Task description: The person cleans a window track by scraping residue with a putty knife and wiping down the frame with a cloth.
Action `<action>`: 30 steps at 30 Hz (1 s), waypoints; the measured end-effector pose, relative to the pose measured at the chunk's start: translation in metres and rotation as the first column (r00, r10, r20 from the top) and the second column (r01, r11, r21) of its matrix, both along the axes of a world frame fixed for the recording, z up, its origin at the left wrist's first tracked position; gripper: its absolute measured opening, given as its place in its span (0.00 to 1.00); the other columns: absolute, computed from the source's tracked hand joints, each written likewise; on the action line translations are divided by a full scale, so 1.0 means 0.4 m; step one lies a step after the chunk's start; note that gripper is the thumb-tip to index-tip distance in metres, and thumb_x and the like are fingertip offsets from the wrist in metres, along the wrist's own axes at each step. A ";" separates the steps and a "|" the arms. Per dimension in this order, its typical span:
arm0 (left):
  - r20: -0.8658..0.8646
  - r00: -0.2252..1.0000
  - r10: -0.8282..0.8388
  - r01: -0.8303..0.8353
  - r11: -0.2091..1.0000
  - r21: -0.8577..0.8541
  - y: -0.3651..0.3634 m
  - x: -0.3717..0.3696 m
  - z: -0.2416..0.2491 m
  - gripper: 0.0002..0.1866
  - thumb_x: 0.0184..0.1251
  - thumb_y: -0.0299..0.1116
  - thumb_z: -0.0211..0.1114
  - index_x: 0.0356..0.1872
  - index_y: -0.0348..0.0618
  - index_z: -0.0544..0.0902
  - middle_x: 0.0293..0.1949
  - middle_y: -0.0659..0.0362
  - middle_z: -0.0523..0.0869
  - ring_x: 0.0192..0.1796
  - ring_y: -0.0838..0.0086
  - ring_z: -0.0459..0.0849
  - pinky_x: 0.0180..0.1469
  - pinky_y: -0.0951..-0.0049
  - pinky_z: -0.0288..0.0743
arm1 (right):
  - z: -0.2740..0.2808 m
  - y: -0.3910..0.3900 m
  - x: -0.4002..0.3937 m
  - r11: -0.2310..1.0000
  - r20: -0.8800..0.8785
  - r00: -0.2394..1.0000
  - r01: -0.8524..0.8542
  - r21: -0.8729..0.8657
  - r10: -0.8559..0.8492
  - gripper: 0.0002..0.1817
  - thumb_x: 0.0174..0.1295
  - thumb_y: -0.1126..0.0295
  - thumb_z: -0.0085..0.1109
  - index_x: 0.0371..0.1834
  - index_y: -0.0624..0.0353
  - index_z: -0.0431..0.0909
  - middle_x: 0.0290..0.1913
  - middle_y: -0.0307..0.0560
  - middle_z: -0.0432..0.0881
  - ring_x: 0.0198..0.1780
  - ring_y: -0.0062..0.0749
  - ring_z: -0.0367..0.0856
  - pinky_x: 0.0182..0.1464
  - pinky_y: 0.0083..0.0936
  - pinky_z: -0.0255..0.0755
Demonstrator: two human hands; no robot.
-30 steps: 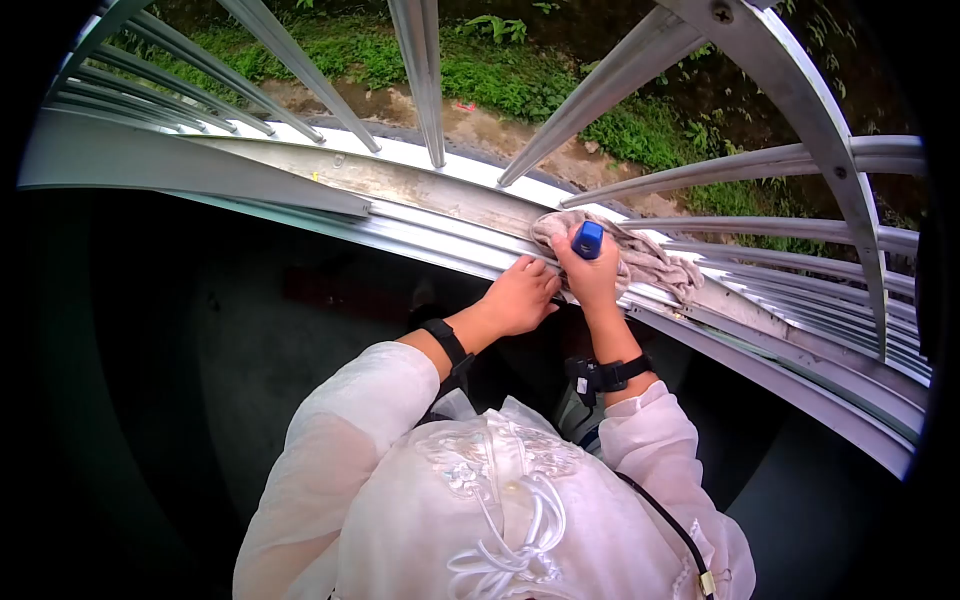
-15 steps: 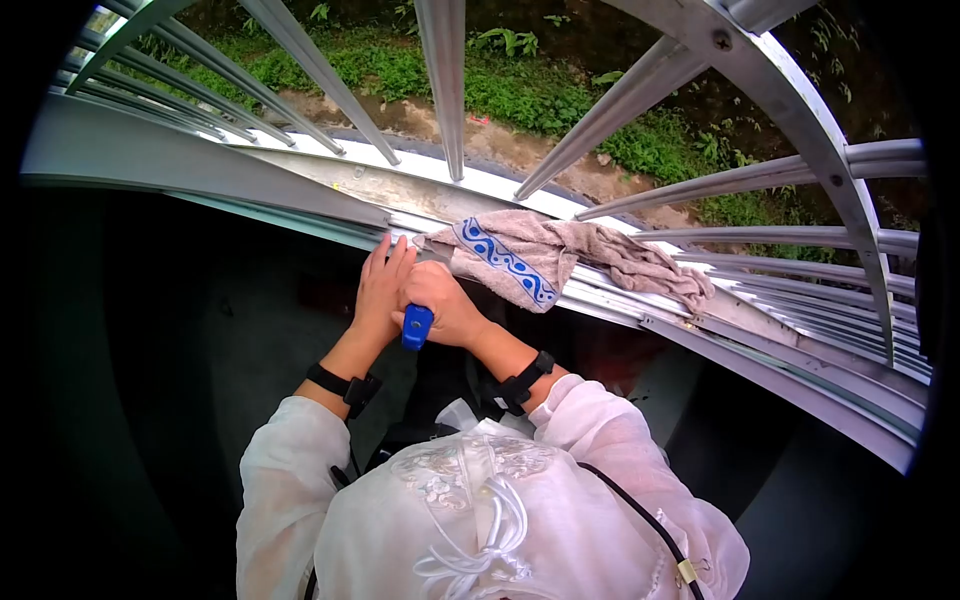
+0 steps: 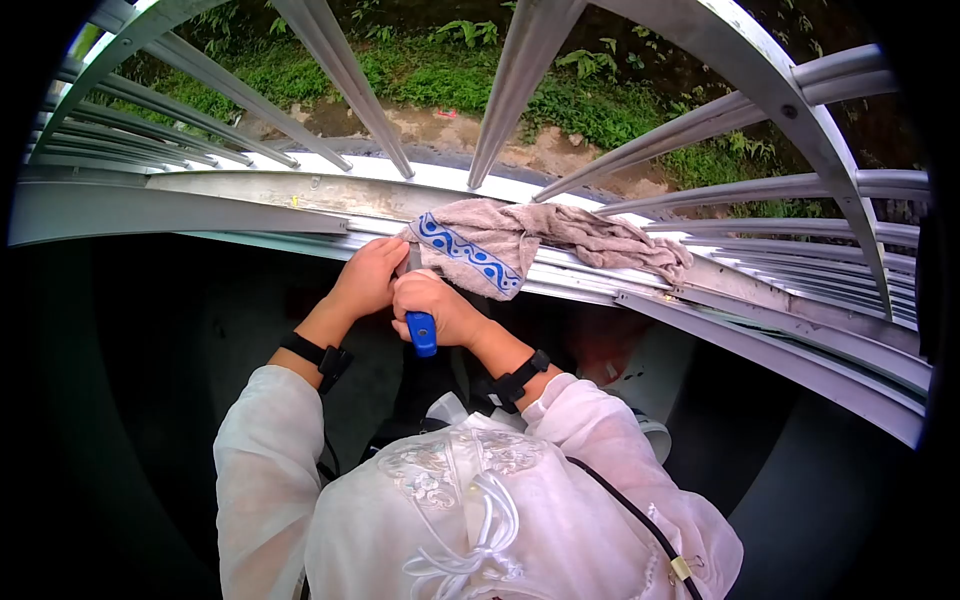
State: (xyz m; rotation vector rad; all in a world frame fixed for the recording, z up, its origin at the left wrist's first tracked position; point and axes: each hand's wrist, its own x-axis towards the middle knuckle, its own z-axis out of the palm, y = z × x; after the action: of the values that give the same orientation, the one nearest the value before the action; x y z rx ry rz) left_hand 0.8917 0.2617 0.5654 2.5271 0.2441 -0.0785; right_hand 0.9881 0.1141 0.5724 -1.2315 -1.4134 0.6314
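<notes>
A blue-handled tool (image 3: 422, 335) is in my right hand (image 3: 438, 306), fingers wrapped round it. Its flat grey front part points at the window track and meets the towel; the tip is hidden. Left of it, my left hand (image 3: 368, 278) has its fingers bent together at the left end of a brownish towel (image 3: 470, 246) with a blue patterned band. These fingertips are partly hidden against the towel and tool. The towel lies bunched along the white window track (image 3: 570, 284), its twisted end trailing right.
Metal railing bars (image 3: 520, 90) rise beyond the sill, with a curved frame bar (image 3: 790, 110) at the right. Grass and bare ground lie outside below. A window frame rail (image 3: 230, 212) runs left, and a white round container (image 3: 655, 437) shows beside my right sleeve.
My left fingers, stretched forward before, are now bent in at the towel's end. The view has shifted, and more of the tool's grey part shows between my hands.
</notes>
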 end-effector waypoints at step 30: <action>0.197 0.959 -0.204 0.257 0.920 -0.297 -0.467 0.354 -0.080 0.20 0.47 0.29 0.63 0.45 0.40 0.77 0.42 0.52 0.79 0.47 0.55 0.74 0.50 0.63 0.70 | 0.112 -0.421 0.252 0.858 0.004 0.875 0.476 -0.192 -0.484 0.10 0.40 0.82 0.64 0.17 0.59 0.71 0.23 0.41 0.74 0.30 0.34 0.73 0.37 0.25 0.69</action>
State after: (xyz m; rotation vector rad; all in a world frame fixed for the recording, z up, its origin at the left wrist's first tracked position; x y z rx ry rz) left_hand 1.0334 0.0748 0.5335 2.2107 -0.1276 -0.0038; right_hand 1.0890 -0.0545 0.6174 -1.6397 -0.9625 0.4428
